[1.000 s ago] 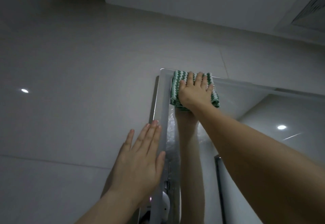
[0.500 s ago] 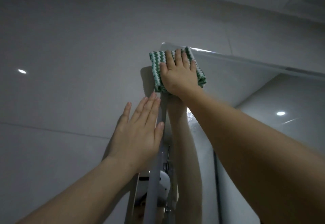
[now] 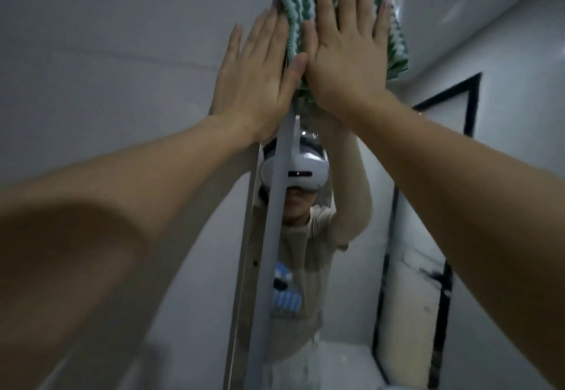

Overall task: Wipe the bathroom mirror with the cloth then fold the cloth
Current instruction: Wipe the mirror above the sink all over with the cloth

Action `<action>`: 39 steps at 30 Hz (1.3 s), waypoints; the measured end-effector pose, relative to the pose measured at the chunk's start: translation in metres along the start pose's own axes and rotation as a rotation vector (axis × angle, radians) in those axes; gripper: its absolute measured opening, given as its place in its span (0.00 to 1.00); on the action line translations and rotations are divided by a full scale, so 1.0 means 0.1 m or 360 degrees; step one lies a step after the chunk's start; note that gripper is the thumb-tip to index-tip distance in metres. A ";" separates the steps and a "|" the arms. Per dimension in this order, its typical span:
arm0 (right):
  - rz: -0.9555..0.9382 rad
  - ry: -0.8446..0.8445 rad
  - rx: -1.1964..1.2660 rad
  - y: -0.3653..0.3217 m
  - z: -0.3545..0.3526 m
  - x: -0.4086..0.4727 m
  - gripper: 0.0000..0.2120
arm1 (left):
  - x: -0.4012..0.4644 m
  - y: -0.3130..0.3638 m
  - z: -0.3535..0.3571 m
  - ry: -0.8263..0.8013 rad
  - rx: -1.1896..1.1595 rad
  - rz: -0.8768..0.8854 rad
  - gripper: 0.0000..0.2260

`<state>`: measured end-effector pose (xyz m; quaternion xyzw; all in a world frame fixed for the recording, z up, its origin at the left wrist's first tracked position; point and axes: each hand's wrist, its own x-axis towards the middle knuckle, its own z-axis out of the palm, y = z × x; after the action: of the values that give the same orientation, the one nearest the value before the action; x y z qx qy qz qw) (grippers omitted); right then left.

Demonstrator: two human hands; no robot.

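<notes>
Wiping step in hand; folding not yet begun. Green-and-white zigzag microfibre cloth (image 3: 393,31) flat on frameless wall mirror (image 3: 428,175), near its left edge. Right hand (image 3: 345,53) open on cloth, fingers extended, slightly spread, pressing, not pinching. Left hand (image 3: 253,77) flat, fingers together, on grey tiled wall (image 3: 107,53) just left of mirror edge. Next, probably: downward pass under even pressure.

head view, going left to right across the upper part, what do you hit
tiled wall → left hand flat by the mirror's edge → right hand pressing the green cloth on the mirror
</notes>
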<state>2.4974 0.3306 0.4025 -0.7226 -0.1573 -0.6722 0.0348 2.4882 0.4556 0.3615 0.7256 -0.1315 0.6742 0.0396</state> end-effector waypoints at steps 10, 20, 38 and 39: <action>0.0027 -0.0033 0.0116 -0.28 0.14 -1.20 0.26 | -1.07 0.04 0.01 -0.0231 0.0018 -0.0016 0.26; 0.0113 -0.0054 0.0132 -0.35 0.17 -1.79 0.26 | -1.69 0.18 0.05 -0.0334 0.0281 -0.0078 0.27; 0.0054 -0.0288 0.0013 -0.36 0.22 -3.90 0.27 | -2.02 0.21 0.09 -0.0365 0.0262 -0.0147 0.27; 0.0070 -0.0285 0.0013 -0.38 0.23 -3.95 0.28 | -2.07 0.22 0.09 -0.0368 0.0259 -0.0148 0.27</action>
<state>2.4903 0.3015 0.0060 -0.7830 -0.1466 -0.6033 0.0384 2.4803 0.4605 0.1530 0.8046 -0.0464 0.5920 -0.0038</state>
